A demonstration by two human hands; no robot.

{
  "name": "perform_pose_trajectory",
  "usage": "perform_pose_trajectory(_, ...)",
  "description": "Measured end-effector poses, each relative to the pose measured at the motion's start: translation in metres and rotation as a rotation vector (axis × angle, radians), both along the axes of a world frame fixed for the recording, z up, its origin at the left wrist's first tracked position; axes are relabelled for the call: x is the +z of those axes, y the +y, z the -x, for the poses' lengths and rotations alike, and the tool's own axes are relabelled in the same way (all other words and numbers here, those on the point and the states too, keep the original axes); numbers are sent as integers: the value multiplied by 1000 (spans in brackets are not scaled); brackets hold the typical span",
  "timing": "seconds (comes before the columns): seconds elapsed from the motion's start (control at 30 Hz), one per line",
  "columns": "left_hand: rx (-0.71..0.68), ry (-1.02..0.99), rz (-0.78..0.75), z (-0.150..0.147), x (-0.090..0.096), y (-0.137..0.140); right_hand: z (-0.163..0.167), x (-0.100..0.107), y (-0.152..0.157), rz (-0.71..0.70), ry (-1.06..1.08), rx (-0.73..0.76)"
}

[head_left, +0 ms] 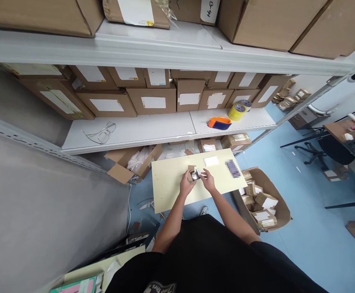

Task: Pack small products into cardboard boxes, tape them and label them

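Grey wall (pixel 52 211) left | blue floor (pixel 314 203) | white shelving (pixel 165 53) ahead | far-right desk (pixel 336 129), perhaps wooden

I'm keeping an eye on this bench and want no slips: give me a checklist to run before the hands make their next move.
1. Left hand at the small silvery item: ok, fingers at its left side.
2. Right hand gripping it firmly: cannot tell; fingers are at its right side.
3. Item above the pale tabletop: ok.
4. White rectangular item apart from both hands: ok, beyond the right hand.
5. Pixelated dark object identifiable: cannot tell.
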State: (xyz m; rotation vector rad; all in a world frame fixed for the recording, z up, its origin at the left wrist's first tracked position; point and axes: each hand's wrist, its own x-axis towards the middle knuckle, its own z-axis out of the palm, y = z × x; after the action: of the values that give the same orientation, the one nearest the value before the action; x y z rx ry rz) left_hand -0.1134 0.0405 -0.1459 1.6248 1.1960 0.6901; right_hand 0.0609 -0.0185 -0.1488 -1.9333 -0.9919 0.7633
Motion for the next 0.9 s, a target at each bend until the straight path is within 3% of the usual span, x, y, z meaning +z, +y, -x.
perform_pose_trajectory(0.17, -42, 206, -110, -12, 17, 18, 11, 1, 8, 119, -160, 62)
perform_pose_trajectory(0.33, -204, 384, -153, -22, 28, 39, 13, -2, 12, 129, -264, 27)
perform_pose_trajectory(0.57, -290, 395, -188, -25, 23, 41, 3, -5, 12, 85, -199, 26)
perform_pose_trajectory(0.9, -231, 267, -214, -23, 20, 40, 8, -1, 17, 115, -195, -3)
